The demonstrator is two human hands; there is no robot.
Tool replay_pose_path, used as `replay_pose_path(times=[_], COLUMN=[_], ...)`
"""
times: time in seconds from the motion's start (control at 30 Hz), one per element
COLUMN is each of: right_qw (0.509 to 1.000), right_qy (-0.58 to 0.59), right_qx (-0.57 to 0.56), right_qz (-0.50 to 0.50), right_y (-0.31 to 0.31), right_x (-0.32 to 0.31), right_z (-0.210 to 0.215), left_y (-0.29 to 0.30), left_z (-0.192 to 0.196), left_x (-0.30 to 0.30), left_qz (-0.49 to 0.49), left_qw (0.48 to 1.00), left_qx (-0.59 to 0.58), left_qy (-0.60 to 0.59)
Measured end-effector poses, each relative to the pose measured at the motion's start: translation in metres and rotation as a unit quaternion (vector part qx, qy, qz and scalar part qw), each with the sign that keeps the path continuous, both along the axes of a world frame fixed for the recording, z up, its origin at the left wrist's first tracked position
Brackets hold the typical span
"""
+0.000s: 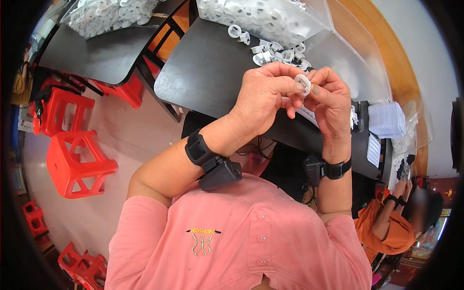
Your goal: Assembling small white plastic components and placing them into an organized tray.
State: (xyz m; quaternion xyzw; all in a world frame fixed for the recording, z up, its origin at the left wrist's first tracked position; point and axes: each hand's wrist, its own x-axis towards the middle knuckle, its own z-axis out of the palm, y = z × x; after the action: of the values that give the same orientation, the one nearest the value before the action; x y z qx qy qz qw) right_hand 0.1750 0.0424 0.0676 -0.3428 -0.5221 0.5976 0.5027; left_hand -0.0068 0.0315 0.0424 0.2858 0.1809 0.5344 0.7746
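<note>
Raised over the near edge of the dark table, my two hands meet at a small round white plastic part (303,84) with a slot in its face. My left hand (265,94) pinches it between thumb and forefinger on one side. On the other side, the thumb and fingers of my right hand (330,99) grip it too. Just beyond my fingers lies a loose pile of similar white plastic parts (263,58). Two more parts (234,31) sit apart to the left of that pile.
A clear bin (319,14) full of white parts stands at the back of the black table (193,72). Stacked white trays (386,119) are at right. Another table (96,58) holds a bag of parts. Red stools (79,164) stand left. A person in orange (386,227) works at right.
</note>
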Motion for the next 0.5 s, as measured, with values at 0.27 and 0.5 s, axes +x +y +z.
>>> replay_pose_path(times=[0.27, 0.5], right_qw=[0.998, 0.996], right_qy=[-0.043, -0.060], right_qx=[0.036, 0.070], right_qz=[-0.001, 0.008], right_y=[-0.0005, -0.0029], right_x=[0.0002, 0.0013], right_z=[0.0030, 0.0036], left_y=[-0.0004, -0.0014], left_z=[-0.0057, -0.0071], left_x=[-0.0005, 0.0036], left_qz=[-0.060, -0.027], left_qw=[0.993, 0.998], left_qx=[-0.030, 0.005], left_qy=[-0.100, -0.056])
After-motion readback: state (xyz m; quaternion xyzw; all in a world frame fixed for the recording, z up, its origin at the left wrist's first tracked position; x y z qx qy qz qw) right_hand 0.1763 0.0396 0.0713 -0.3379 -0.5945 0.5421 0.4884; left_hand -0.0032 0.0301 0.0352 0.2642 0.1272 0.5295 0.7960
